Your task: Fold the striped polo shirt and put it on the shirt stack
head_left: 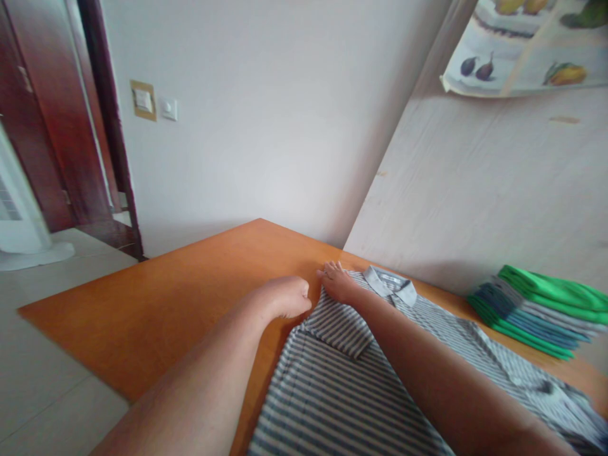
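Note:
A grey-and-white striped shirt point(327, 386) with a plain grey collar point(406, 292) lies spread on the orange-brown table point(190, 304). One of its sleeves point(342, 323) is folded inward over the body. My left hand point(291, 296) is closed at the shirt's left edge, near the shoulder, pinching the cloth there; its fingertips are mostly hidden. Flat on the shoulder, left of the collar, rests my right hand point(337, 282) with its fingers stretched out. My right forearm crosses above the shirt and covers part of its front.
A stack of folded green, blue and grey clothes point(541, 310) sits at the table's right, against the leaning pale board point(484, 190). Fruit pictures point(532, 50) hang on that board. Left are a white appliance stand point(28, 240) and a dark red door point(52, 114).

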The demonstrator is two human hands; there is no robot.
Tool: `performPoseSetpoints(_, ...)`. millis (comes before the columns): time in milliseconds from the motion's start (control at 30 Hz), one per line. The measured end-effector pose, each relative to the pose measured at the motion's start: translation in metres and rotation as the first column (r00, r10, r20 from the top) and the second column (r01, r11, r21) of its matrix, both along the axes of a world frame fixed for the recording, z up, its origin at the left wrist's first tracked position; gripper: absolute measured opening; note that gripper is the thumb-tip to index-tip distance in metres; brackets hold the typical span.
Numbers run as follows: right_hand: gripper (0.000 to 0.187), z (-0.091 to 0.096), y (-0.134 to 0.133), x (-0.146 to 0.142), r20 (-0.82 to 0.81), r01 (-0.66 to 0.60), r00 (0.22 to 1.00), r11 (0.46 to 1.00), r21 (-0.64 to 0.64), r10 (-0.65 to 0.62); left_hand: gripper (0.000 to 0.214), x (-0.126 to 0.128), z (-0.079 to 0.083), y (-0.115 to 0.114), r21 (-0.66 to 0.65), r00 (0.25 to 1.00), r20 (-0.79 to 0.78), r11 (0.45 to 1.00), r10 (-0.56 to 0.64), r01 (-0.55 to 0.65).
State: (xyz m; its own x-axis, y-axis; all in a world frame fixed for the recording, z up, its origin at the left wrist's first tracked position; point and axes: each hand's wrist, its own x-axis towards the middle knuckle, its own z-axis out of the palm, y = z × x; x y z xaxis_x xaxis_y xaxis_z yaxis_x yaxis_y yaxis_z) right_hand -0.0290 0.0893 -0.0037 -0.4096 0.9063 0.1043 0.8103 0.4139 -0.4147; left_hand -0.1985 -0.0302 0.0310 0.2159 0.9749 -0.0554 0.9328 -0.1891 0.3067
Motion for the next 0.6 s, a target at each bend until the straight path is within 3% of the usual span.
performPoseSetpoints(167, 0.063, -0.012, -0.010, -0.006, 0.138, -0.015, 0.990, 1.000, -0.013, 0.017, 0.016, 0.000, 0.003, -0.001, -0.019, 1.000, -0.012, 1.000, 0.019, -0.020)
performPoseSetpoints(400, 0.066, 0.000, -0.019, -0.004, 0.120, -0.043, 0.992, 0.999, -0.029, 0.046, 0.018, 0.000, -0.002, 0.002, -0.011, 0.999, -0.001, 0.999, 0.047, -0.047)
performPoseSetpoints(600, 0.086, -0.007, -0.051, -0.017, 0.237, -0.083, 0.968, 0.996, -0.013, 0.084, 0.028, -0.004, -0.001, 0.005, 0.060, 0.959, 0.063, 0.958, 0.277, -0.281)
